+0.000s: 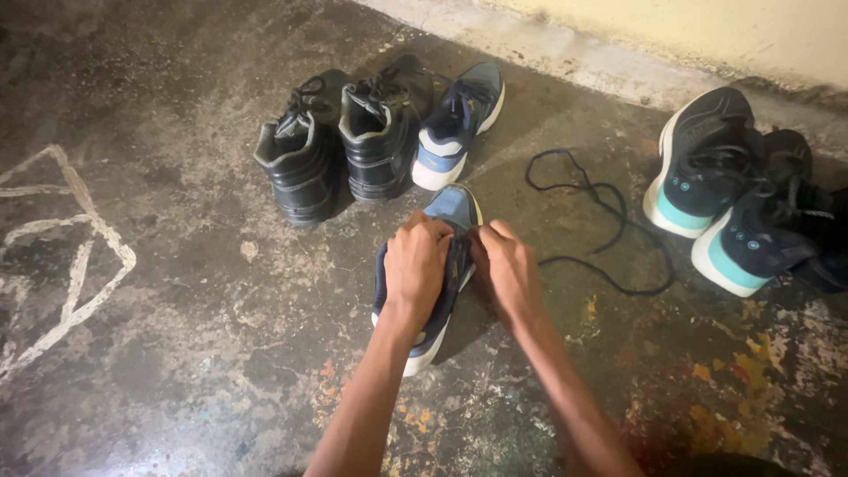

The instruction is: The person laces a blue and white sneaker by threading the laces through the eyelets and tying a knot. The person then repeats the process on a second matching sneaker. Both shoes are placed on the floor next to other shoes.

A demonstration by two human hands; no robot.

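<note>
One blue sneaker (446,256) with a white sole lies on the stained concrete floor (203,336) at mid-frame, toe pointing away from the viewer. Both hands work at its upper: the left hand (417,265) is curled over the tongue area, and the right hand (508,269) pinches at the shoe's right edge; the two hands sit close together, both closed on the shoe. One matching blue sneaker (459,124) stands just beyond it. Two black ankle boots (340,146) stand side by side, touching that sneaker's left flank. One loose black lace (601,216) trails on the floor to the right. Two dark sneakers with teal-and-white soles (733,194) lie at the right edge, overlapping. White chalk lines (71,256) mark the far left. Open floor spreads left and below; a pale wall base (618,53) bounds the top.
</note>
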